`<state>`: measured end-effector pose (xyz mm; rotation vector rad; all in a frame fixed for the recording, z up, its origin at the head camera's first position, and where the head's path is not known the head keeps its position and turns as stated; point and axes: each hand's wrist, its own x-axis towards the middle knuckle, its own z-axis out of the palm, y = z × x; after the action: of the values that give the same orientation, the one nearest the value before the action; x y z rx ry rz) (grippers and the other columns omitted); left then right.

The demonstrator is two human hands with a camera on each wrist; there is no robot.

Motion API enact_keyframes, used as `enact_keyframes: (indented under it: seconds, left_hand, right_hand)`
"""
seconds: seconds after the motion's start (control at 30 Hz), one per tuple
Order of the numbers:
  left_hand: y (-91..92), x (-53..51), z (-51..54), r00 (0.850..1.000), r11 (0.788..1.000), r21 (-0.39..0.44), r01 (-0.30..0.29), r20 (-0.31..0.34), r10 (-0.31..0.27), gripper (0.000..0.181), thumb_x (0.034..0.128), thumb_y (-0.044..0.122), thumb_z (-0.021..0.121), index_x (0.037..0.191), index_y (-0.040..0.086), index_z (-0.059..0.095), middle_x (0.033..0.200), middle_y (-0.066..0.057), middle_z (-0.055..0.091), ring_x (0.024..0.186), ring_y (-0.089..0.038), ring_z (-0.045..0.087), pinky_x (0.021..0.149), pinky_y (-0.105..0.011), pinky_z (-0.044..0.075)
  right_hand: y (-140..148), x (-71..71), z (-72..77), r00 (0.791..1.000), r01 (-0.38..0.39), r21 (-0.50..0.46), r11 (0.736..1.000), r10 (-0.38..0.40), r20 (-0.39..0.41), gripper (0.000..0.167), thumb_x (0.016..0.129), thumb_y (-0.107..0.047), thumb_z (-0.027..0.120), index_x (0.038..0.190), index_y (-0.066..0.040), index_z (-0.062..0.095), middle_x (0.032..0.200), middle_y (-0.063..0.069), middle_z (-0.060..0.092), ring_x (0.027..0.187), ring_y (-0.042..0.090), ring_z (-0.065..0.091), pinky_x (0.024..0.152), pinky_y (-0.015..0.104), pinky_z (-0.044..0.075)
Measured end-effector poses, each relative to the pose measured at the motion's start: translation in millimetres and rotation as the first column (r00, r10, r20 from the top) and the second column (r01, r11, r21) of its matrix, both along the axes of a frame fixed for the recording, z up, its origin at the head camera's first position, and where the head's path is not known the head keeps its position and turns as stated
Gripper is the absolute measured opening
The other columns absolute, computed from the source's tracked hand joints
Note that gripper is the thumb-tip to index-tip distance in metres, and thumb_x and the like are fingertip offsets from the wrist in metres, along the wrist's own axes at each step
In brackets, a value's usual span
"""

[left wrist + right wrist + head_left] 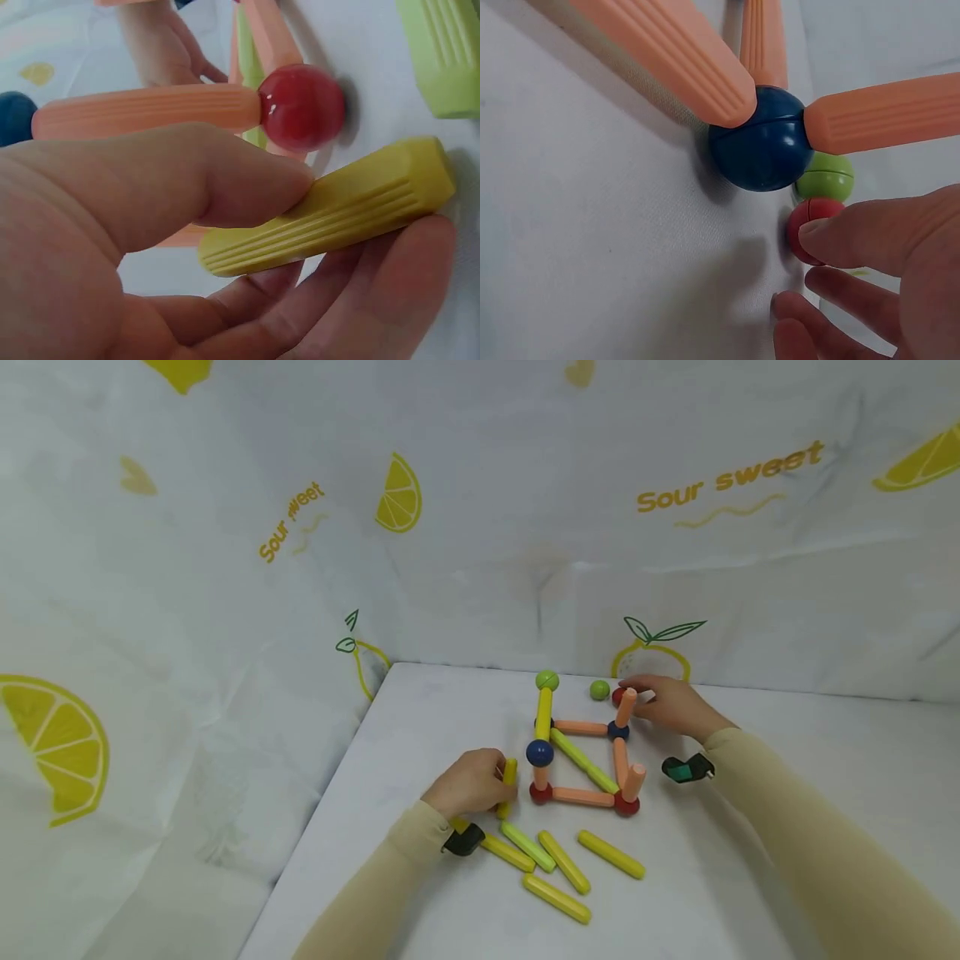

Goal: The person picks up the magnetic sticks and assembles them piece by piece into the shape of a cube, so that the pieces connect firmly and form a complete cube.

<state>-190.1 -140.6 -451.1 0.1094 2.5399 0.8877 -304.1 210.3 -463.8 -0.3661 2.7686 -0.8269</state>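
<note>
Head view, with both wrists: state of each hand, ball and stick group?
Left hand: pinching yellow stick
Right hand: thumb at red ball, grip unclear
Loose green ball: unattached, beside red ball
Frame: standing, two right uprights bare-topped
Top yellow stick: joining raised green ball and raised blue ball
Near sticks: lying loose

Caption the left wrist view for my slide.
Left hand pinches a yellow stick near a red ball joined to orange sticks.

Working remotely, I look forward and down across the desk (442,718) through the head camera, while both wrist views, turned sideways, peer closely past the fingers (411,281); the head and right wrist views share the red ball (819,208) beside the green ball (827,177)
</note>
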Motion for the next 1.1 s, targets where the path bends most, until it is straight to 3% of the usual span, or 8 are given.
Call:
enact_keyframes:
  seconds: [0.17,0.43,0.57,0.67,0.77,0.9,1.0,1.1]
  left_hand:
    - [-4.4,-1.4,4.8,1.0,1.0,-0.008,0.015,-0.009,-0.015,0.03,0.1005,0.026,0.075,0.123,0.008,0.068,0.093,-0.006,0.071,0.069,-0.02,0.07,0.065,-0.032,0.052]
    - [-15.3,-3.7,17.0,0.99,0.997,-0.07,0.031,-0.132,-0.041,0.034,0.103,0.03,0.073,0.13,0.01,0.071,0.114,-0.008,0.074,0.091,-0.02,0.065,0.078,-0.036,0.056]
    - [-22.0,-1.0,27.6,0.982,0.998,-0.054,0.011,-0.19,-0.021,0.034,0.1023,0.031,0.075,0.132,0.014,0.072,0.11,-0.005,0.073,0.091,-0.02,0.065,0.076,-0.034,0.055]
    - [-26.2,5.6,39.8,0.967,0.999,-0.032,-0.003,-0.255,-0.005,0.033,0.1016,0.032,0.076,0.131,0.018,0.074,0.107,-0.002,0.074,0.09,-0.019,0.065,0.074,-0.033,0.055]
    - [-27.7,15.0,54.1,0.94,1.0,0.014,0.004,-0.341,0.001,0.032,0.1007,0.032,0.077,0.13,0.019,0.076,0.106,0.001,0.074,0.093,-0.017,0.065,0.078,-0.033,0.056]
    - [-23.8,26.3,72.3,0.884,0.996,0.069,0.063,-0.467,-0.023,0.031,0.0998,0.029,0.08,0.129,0.018,0.079,0.102,0.004,0.073,0.09,-0.015,0.062,0.079,-0.032,0.055]
    - [-12.3,31.0,86.2,0.836,0.987,0.05,0.154,-0.539,-0.103,0.03,0.0997,0.027,0.08,0.128,0.017,0.08,0.099,0.007,0.07,0.084,-0.012,0.06,0.074,-0.028,0.054]
    - [7.2,32.8,98.2,0.786,0.958,-0.009,0.287,-0.569,-0.24,0.031,0.1012,0.027,0.079,0.131,0.019,0.079,0.097,0.008,0.068,0.08,-0.01,0.057,0.068,-0.024,0.051]
  right_hand:
    - [-3,0.7,-0.2,1.0,0.005,0.0,1.0,-0.005,-0.003,0.039,0.104,-0.026,0.071,0.138,-0.008,0.067,0.146,0.027,0.062,0.125,0.049,0.064,0.104,0.064,0.054]
    - [1,8.3,-1.5,0.999,0.04,-0.013,0.999,-0.04,-0.002,0.038,0.102,-0.023,0.072,0.133,-0.002,0.067,0.134,0.025,0.07,0.123,0.046,0.066,0.103,0.062,0.054]
    - [7,20.5,4.9,0.999,0.044,-0.017,0.999,-0.044,0.004,0.042,0.102,-0.025,0.073,0.137,-0.003,0.069,0.129,0.021,0.073,0.12,0.043,0.068,0.099,0.058,0.057]
    - [14,38.1,18.3,0.998,0.056,-0.035,0.998,-0.056,0.001,0.045,0.102,-0.03,0.074,0.14,-0.006,0.069,0.129,0.019,0.073,0.12,0.04,0.068,0.096,0.056,0.057]
    - [21,61.8,36.1,0.996,0.078,-0.066,0.995,-0.08,-0.027,0.049,0.103,-0.035,0.074,0.143,-0.007,0.066,0.132,0.02,0.072,0.122,0.04,0.067,0.095,0.057,0.058]
    - [21,96.8,56.3,0.991,0.101,-0.11,0.989,-0.11,-0.08,0.053,0.103,-0.037,0.074,0.147,-0.008,0.062,0.136,0.023,0.07,0.122,0.043,0.068,0.092,0.057,0.063]
    - [13,121.8,63.9,0.987,0.098,-0.163,0.982,-0.116,-0.106,0.051,0.103,-0.034,0.076,0.146,-0.01,0.063,0.135,0.021,0.071,0.118,0.041,0.072,0.089,0.05,0.066]
    - [1,141.8,67.4,0.986,0.075,-0.22,0.973,-0.105,-0.128,0.046,0.103,-0.03,0.077,0.144,-0.012,0.065,0.132,0.015,0.074,0.113,0.034,0.075,0.085,0.036,0.066]
